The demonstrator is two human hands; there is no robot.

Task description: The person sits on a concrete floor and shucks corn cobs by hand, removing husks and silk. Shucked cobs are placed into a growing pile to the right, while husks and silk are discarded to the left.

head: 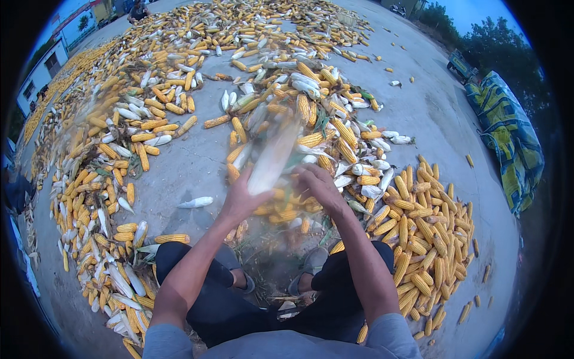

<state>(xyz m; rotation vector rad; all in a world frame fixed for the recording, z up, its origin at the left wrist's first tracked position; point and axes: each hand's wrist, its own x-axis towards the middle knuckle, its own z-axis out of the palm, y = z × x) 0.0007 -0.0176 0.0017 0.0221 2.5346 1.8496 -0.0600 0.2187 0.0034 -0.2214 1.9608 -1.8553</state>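
My left hand (242, 199) grips the lower end of a corn ear in pale husk (271, 164), which tilts up and away over the heap and looks blurred. My right hand (317, 186) is just to its right with curled fingers. Blur hides its fingertips, so whether they pinch anything is unclear. Beneath and beyond both hands spreads a heap of mixed ears (347, 134), some bare yellow and some still wrapped in whitish husk. Another husked ear (196, 203) lies alone on the concrete left of my left hand.
A pile of bare yellow cobs (426, 242) rises by my right knee. A long bank of mixed ears (107, 179) curves along the left and across the back. Blue-and-yellow sacking (509, 143) covers a stack at right, near a small blue vehicle (461, 65). Another person (138, 11) is far back left.
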